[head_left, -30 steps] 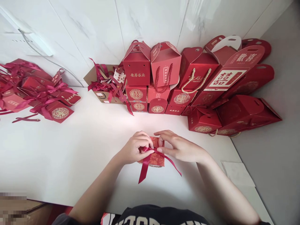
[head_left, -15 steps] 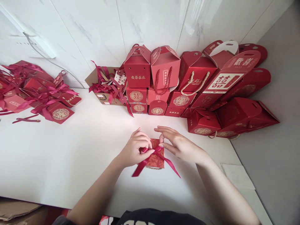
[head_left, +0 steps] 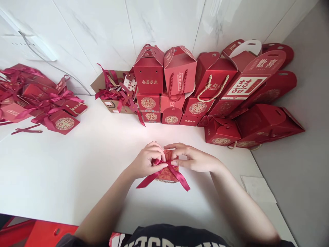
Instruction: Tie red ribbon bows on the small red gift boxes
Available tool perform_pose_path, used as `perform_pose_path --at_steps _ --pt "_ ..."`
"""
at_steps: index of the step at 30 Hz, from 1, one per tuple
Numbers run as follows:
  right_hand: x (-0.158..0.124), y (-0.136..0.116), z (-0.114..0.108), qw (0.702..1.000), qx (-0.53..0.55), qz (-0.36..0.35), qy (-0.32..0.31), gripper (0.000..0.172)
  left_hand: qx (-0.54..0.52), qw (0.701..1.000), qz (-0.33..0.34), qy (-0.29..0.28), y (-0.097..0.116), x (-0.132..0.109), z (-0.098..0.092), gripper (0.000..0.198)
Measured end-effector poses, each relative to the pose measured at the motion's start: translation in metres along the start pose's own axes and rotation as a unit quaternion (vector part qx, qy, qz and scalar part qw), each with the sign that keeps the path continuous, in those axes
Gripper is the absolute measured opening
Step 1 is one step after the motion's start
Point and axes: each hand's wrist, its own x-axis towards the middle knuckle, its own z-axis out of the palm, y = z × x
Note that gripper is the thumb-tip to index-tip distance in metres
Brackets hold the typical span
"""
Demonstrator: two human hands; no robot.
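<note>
Both hands pinching dark red ribbon (head_left: 164, 173) atop small red box (head_left: 168, 171), left hand (head_left: 147, 160), right hand (head_left: 191, 158), box mid white table (head_left: 77, 171), knot apparently half-tied, tails splayed forward.

Wall (head_left: 164, 20): white marble-look tile, facing you.
Table (head_left: 77, 164): white top, bright even light.
Floor (head_left: 308, 154): grey, on yr right.

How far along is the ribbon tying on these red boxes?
Done: a pile of ribboned boxes at far left. In hand: left hand and right hand pinch the ribbon on one small box, bow unfinished. Left: loose ribbons in the cardboard box.
</note>
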Motion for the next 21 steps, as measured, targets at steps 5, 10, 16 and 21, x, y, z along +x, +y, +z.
perform_pose_path --at_steps 5,10,16,21 --pt "0.002 0.003 0.000 0.998 0.058 -0.012 0.000 0.025 0.025 0.998 -0.055 -0.022 0.002 -0.001 -0.009 0.033" --pt "0.004 0.008 0.001 0.998 0.051 0.001 0.020 0.025 0.072 0.992 -0.103 -0.030 0.004 -0.003 -0.021 0.029" --pt "0.003 0.014 0.000 0.999 0.047 -0.009 0.015 0.025 -0.052 0.987 -0.131 -0.072 -0.011 -0.004 -0.020 0.024" --pt "0.005 0.025 0.000 0.995 0.092 -0.019 0.016 0.026 -0.272 0.956 -0.092 -0.054 -0.038 -0.004 -0.004 0.028"
